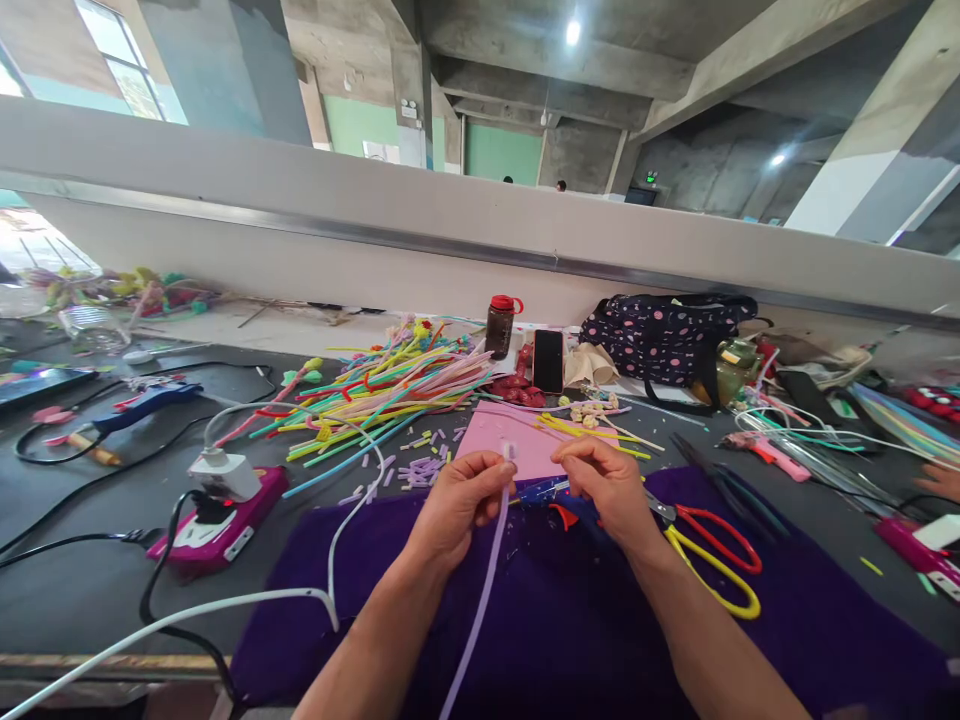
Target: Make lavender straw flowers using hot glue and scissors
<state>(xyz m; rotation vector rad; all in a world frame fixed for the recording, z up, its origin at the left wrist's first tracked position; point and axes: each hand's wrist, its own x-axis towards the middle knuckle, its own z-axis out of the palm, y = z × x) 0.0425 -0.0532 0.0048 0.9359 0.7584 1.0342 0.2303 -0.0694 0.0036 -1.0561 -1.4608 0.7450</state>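
Observation:
My left hand [466, 505] pinches a lavender pipe cleaner [484, 590] close to its upper end, and the rest hangs down over the dark purple cloth [570, 640]. A small pale tip shows above that thumb. My right hand [611, 490] is raised a short way to the right, thumb and fingertips pressed together; whatever they hold, if anything, is too small to make out. Between and below the hands lies a blue tool with an orange part [564, 516], partly hidden. Scissors with red and yellow handles [720, 600] rest beside my right wrist.
Lavender cut pieces [420, 472] and a pile of coloured pipe cleaners [375, 395] lie ahead left, beside a pink sheet [480, 430]. A magenta power strip [259, 515] with cables stands left. Behind are a bottle [499, 330], phone [549, 362] and patterned bag [667, 340].

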